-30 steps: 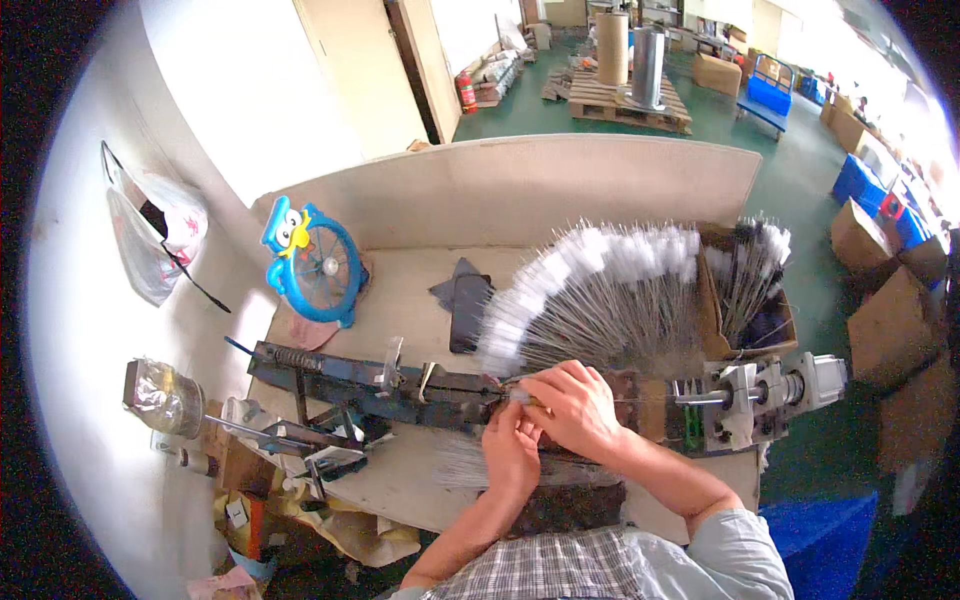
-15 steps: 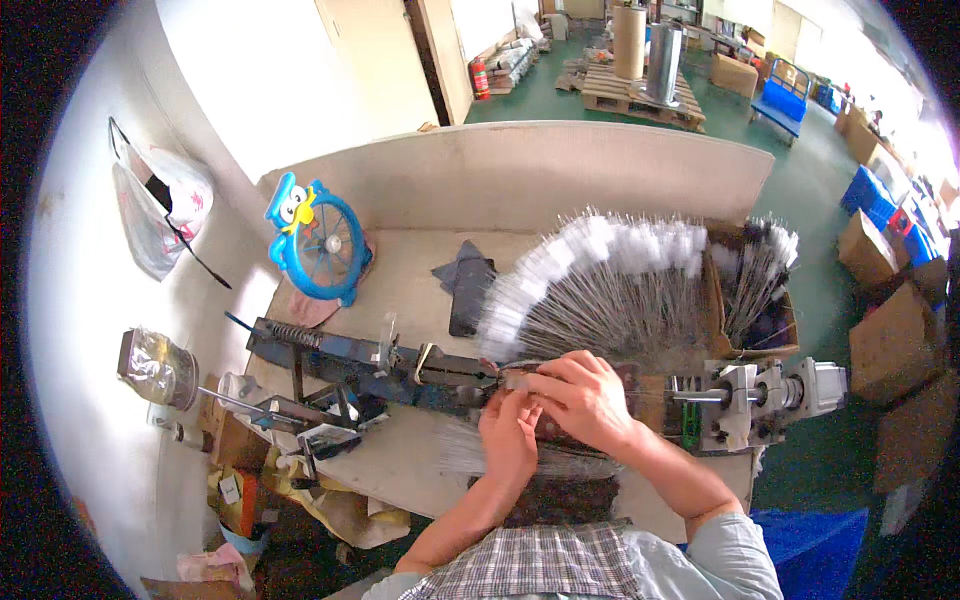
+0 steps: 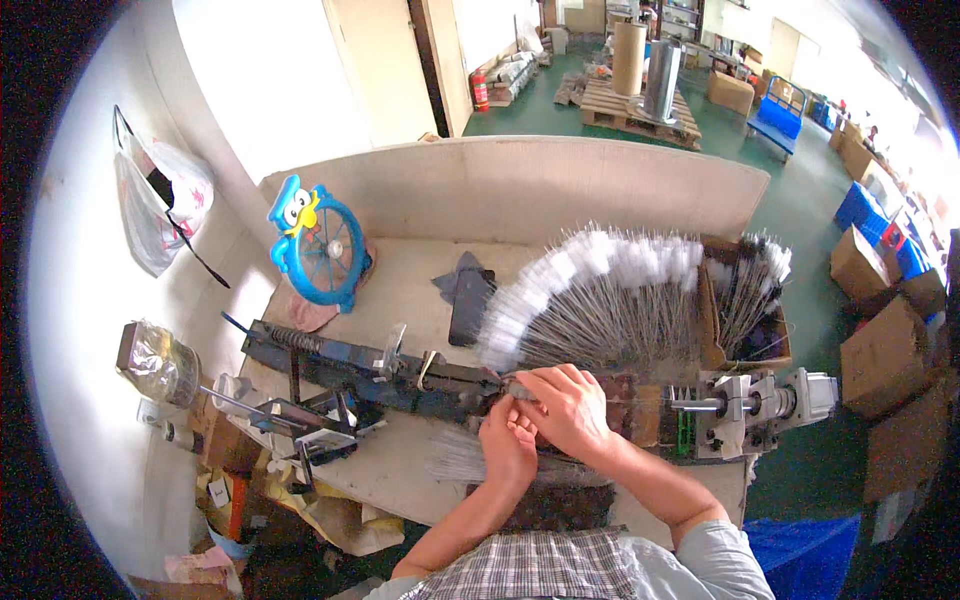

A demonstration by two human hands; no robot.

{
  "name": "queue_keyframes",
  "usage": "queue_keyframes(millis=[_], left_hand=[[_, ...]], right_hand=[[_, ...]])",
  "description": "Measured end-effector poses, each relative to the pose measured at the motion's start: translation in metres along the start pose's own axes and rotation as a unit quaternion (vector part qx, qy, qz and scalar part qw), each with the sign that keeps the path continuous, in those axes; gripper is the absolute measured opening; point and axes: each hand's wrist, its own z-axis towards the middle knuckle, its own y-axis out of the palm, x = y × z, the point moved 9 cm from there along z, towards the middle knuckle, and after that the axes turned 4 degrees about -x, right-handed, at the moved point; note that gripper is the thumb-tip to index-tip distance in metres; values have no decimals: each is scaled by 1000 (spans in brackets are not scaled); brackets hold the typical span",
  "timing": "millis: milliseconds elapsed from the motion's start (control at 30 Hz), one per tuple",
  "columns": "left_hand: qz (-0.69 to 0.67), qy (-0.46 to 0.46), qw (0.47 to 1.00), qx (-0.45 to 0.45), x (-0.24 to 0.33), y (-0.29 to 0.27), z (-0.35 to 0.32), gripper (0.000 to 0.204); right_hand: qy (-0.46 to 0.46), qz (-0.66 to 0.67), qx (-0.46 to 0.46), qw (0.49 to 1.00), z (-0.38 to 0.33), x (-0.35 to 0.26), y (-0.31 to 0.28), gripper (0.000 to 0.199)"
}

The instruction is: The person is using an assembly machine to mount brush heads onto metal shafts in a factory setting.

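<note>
The right hand (image 3: 568, 408) pinches a small pale piece (image 3: 517, 390) at the right end of the black bar (image 3: 375, 380). The left hand (image 3: 508, 442) meets it, fingers curled; whether they grip anything, I cannot tell. Brushes (image 3: 600, 290) fan out beyond.

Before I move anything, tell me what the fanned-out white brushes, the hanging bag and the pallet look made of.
White brushes: thin grey stems, dully metallic, probably wire; fluffy matte heads, likely synthetic bristle, though the fibre is unclear.
Hanging bag: translucent, crinkled, slightly shiny, probably plastic film.
Pallet: matte, pale brown slats, apparently bare wood.
</note>
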Motion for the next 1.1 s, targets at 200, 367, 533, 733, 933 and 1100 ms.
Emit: queue_keyframes(millis=[200,367,533,733,933,1100], left_hand=[[0,17,1000,5,-1,-4,-1,14],[24,39,999,14,-2,-7,3,5],[-9,38,999,-16,-3,-6,4,7],[2,43,999,-11,-2,-6,4,11],[5,41,999,-4,-1,-4,3,12],[59,41,997,-17,0,-6,4,12]], right_hand=[[-22,7,9,1000,-9,1,-13,28],[-19,-5,5,1000,-13,5,-17,21],[-14,-8,8,1000,-12,6,-18,20],[-11,-16,-2,1000,-13,7,-15,20],[-30,-12,9,999,-13,4,-14,20],[-30,4,3,1000,-9,0,-22,21]])
